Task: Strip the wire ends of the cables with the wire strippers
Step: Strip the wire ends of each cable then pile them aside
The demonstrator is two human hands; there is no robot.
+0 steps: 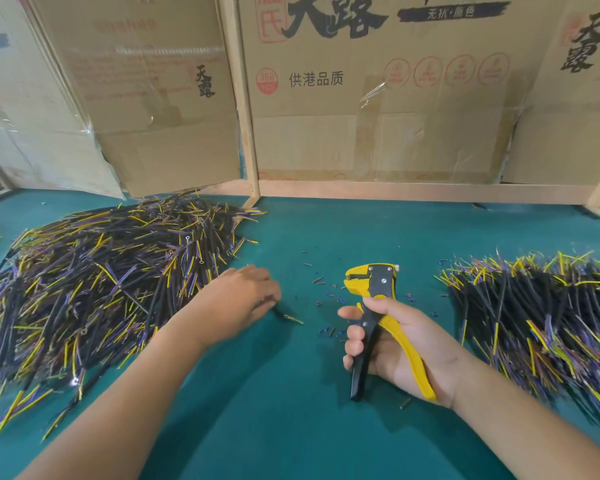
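Note:
A big heap of short black cables [94, 282] with yellow and purple wire ends covers the left of the green table. My left hand [238, 299] rests palm down at the heap's right edge, fingers closed on one black cable [288, 316] whose end pokes out to the right. My right hand [392, 344] grips the yellow-and-black wire strippers [373, 292] upright at centre, jaws pointing up and left, nothing in them. A second pile of cables [541, 313] lies at the right.
Small bits of stripped insulation [326, 289] are scattered on the green mat [291, 410] between my hands. Cardboard boxes [378, 98] and a wooden frame [250, 133] wall off the back of the table.

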